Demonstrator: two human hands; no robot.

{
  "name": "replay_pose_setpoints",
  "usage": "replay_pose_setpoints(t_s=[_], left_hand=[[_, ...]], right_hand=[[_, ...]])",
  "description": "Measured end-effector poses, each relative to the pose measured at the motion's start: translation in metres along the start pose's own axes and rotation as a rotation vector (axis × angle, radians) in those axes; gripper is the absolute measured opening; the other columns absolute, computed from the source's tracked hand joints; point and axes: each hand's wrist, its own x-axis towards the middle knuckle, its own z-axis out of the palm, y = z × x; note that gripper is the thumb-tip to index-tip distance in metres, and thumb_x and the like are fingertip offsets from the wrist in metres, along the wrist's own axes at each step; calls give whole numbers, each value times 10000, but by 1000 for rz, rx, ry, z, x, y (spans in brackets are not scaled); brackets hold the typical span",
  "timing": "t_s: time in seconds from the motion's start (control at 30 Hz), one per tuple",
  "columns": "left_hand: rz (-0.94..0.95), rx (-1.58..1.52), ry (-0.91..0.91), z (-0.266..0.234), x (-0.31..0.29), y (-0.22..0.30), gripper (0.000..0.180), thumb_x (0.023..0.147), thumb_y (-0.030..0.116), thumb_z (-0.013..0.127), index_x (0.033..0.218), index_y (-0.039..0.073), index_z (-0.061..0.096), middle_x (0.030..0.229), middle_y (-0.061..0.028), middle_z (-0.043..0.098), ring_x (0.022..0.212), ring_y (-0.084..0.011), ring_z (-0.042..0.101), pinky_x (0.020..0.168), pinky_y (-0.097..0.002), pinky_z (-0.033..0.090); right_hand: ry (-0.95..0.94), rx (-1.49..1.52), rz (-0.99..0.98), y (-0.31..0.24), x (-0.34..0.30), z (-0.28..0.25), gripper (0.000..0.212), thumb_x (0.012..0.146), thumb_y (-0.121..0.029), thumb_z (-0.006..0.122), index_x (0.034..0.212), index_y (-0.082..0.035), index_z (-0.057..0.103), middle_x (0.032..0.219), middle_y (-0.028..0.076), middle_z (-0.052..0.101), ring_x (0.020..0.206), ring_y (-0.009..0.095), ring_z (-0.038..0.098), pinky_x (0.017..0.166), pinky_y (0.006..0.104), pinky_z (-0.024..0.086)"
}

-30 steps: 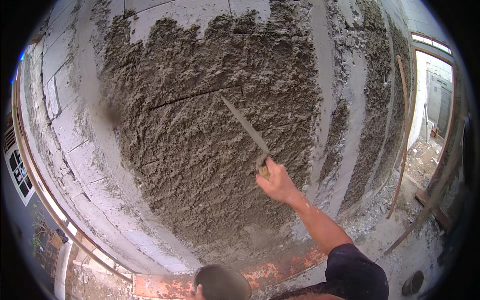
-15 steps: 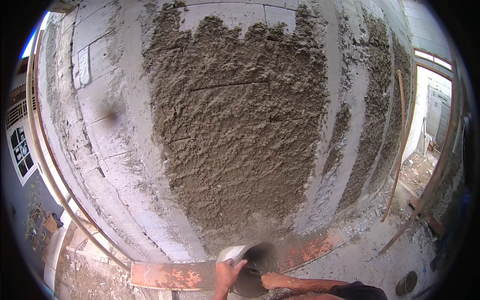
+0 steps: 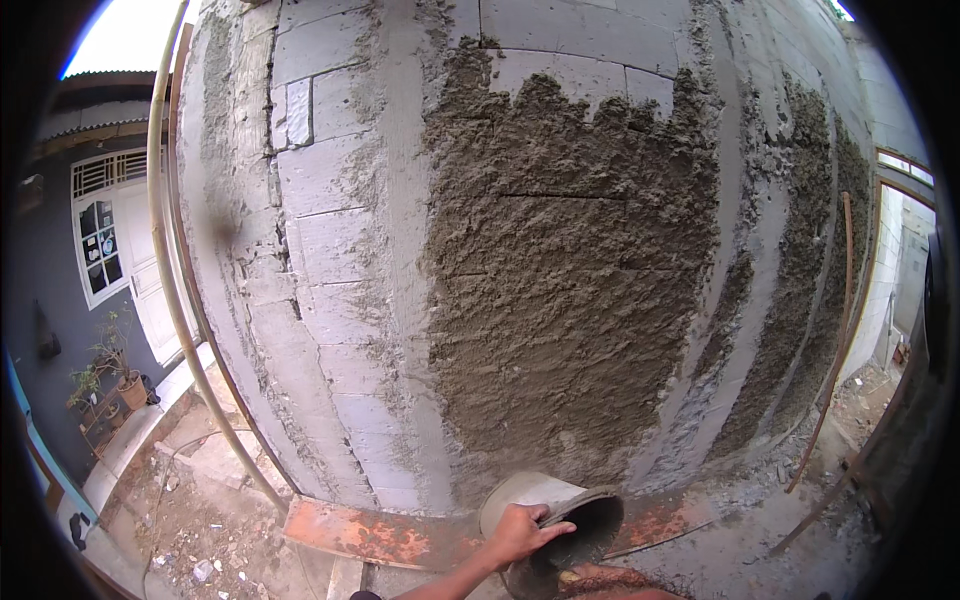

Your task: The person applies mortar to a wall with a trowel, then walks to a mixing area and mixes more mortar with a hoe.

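A mortar-smeared bucket [image 3: 535, 492] lies tilted at the foot of the wall, its dark mouth facing right and toward me. My left hand [image 3: 522, 533] is closed on its rim, thumb pointing across the opening. My right hand [image 3: 600, 579] is low at the bucket's mouth, fingers curled; what it grips is mostly hidden. Behind the bucket, rough wet mortar [image 3: 570, 270] covers a broad panel of the block wall [image 3: 335, 240], between smoother vertical grey strips [image 3: 405, 250]. Beneath, a reddish, mortar-stained board [image 3: 370, 530] runs along the wall's base.
A bamboo pole [image 3: 160, 200] stands at the wall's left edge. A thin wooden strip [image 3: 838, 340] leans at the right. Rubble covers the ground [image 3: 215, 520] at left, before potted plants [image 3: 125, 385] and a house with a white door [image 3: 145, 270]. A doorway opens far right.
The view has swung left, so the wall and bucket sit further right and more of the house shows. My left hand stays on the rim; my right hand is lower and less visible.
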Motion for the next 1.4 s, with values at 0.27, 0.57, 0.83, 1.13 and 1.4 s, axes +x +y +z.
replay_pose_setpoints(t_s=[0.27, 0.57, 0.83, 1.13, 1.4], left_hand=[[-215, -79, 269, -37, -30, 7, 523, 778, 376, 806, 597, -34, 537, 503, -31, 457, 532, -90, 367, 467, -355, 349], [-316, -288, 796, -31, -46, -64, 567, 842, 300, 783, 549, 79, 350, 566, 62, 341, 565, -59, 280, 467, -307, 211], [-504, -214, 796, 5, -78, -110, 570, 853, 297, 769, 544, 88, 339, 557, 59, 326, 550, -64, 271, 465, -313, 208], [-626, -75, 905, 45, -97, -166, 585, 816, 257, 783, 540, 27, 321, 536, 7, 320, 538, -115, 289, 469, -381, 243], [-695, 46, 863, 74, -56, -130, 540, 822, 388, 752, 911, -48, 447, 891, -162, 432, 824, -267, 417, 722, -444, 321]], right_hand=[[-149, 843, -497, -21, -12, 84, 203, 926, -168, 604, 1052, -8, 600, 968, 138, 564, 788, 228, 585, 558, 353, 496], [-91, 846, -312, -59, -59, 61, 100, 907, -67, 555, 998, -56, 515, 646, -11, 440, 431, 64, 422, 362, 240, 347], [-124, 1020, -386, -52, -35, 60, 99, 922, -74, 511, 1014, -37, 519, 671, -4, 450, 430, 69, 416, 356, 241, 370], [89, 1152, -1057, -136, -155, -67, 254, 906, -181, 464, 1124, -53, 488, 701, 20, 448, 461, 96, 433, 379, 260, 398], [1405, 285, -2005, -244, -413, -201, 253, 929, -96, 539, 1153, -25, 445, 768, 54, 476, 560, 131, 502, 467, 291, 471]])
